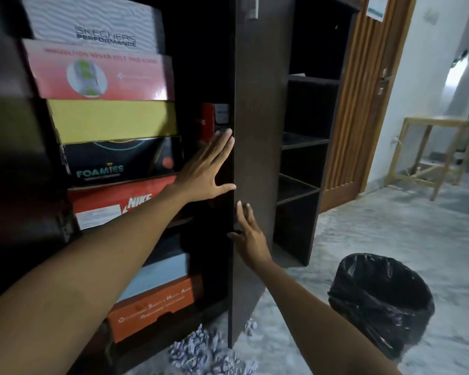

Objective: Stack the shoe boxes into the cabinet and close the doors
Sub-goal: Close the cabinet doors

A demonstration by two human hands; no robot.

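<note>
From the head camera, the left hand (206, 169) lies flat and spread against the door (257, 158) edge; the right hand (251, 236), fingers straight, touches it lower down. Shoe boxes (111, 120) sit stacked left of both. The closing door could pinch fingertips

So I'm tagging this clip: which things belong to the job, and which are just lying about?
Job: stacked shoe boxes; cabinet door; left hand; right hand, both at the door's edge.
Lying about: bin with black liner; wooden table; room door.

A black-lined bin (381, 304) stands on the floor; a wooden table (431, 155) beside a wooden door (363, 104).
</note>
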